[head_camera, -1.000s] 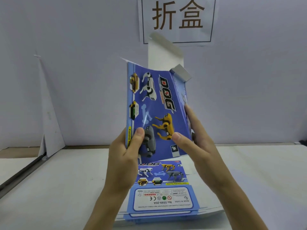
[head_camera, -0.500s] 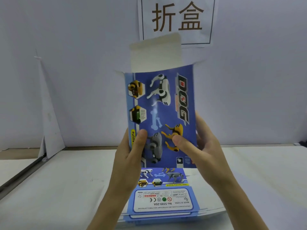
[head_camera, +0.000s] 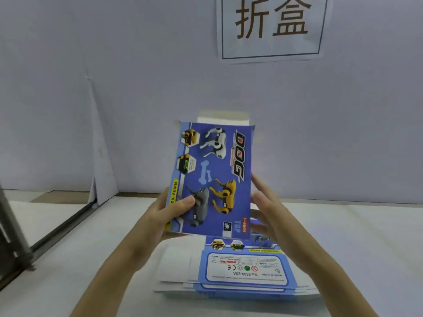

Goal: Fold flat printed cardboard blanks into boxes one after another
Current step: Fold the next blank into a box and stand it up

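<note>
— Where was the blank when you looked in?

— I had the blue printed blank (head_camera: 215,179) held upright in the air between both hands, dog pictures facing me. A white flap (head_camera: 223,117) stood along its top edge, well above the fingertips.

— And the left hand?

— The left hand (head_camera: 164,216) gripped the lower left edge. Its thumb pressed on the front over the grey dog, and the other fingers were hidden behind the card.

— The right?

— The right hand (head_camera: 272,213) sat against the lower right edge. The thumb was just beside that edge, off the printed face, and one finger reached up along it, with the fingers loosely spread. I could not tell whether it pinched the card or only touched it.

— What lay around them?

— Below the fingers, the stack of flat blanks (head_camera: 242,271) lay on the white table (head_camera: 343,236), the top one showing a warning label panel. Well apart to the left of the left fingers, a dark metal rail (head_camera: 61,227) ran along the table. High above the right fingers, a paper sign (head_camera: 272,26) with two large characters hung on the wall (head_camera: 114,88).
</note>
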A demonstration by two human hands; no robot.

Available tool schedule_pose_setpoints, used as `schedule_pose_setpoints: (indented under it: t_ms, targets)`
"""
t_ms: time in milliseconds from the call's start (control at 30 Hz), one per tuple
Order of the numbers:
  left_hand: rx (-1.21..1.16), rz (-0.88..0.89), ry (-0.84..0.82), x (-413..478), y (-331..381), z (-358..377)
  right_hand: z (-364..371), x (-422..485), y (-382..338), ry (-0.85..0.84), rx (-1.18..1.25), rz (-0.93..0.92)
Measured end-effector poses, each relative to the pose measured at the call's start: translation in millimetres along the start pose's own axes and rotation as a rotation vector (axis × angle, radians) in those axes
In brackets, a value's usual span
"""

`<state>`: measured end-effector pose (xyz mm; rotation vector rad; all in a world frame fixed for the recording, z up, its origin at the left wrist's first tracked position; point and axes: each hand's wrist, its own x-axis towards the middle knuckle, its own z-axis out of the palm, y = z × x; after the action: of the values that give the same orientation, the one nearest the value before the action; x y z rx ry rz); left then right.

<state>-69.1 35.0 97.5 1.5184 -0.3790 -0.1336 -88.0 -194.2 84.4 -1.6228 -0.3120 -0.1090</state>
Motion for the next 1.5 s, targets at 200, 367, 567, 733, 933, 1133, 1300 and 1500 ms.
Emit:
schedule_pose_setpoints:
  t_ms: [200, 367, 567, 733, 933, 1133, 1300, 1500]
  targets:
    - [-0.29, -0.377, 0.515, -21, -24, -87, 11, -5, 36, -0.09, -0.405, 0.307]
    - [-0.872, 0.376, 0.996, 24, 10, -150, 21, 0, 39, -0.094, -0.394, 0.335]
    - [0.428, 0.156, 0.139, 48, -69, -29, 15, 4, 48, -0.088, -0.736, 0.372]
    - [0.995, 0.183, -0.496, 43, -116, 40, 3, 2, 62, -0.214, -0.942, 0.31]
    - [1.246, 0.312, -0.588, 34, -118, 39, -7, 3, 65, -0.319, -0.952, 0.346]
    - [1.555, 0.634, -0.459, 17, -115, 50, -25, 1, 45, -0.119, -0.879, 0.233]
    - [1.644, 0.881, -0.424, 3, -118, 39, -50, -10, 1, 0.263, -0.76, -0.046]
    - [1.402, 1.069, -0.062, 42, -48, 23, -54, -19, -15, 0.434, -0.844, -0.267]
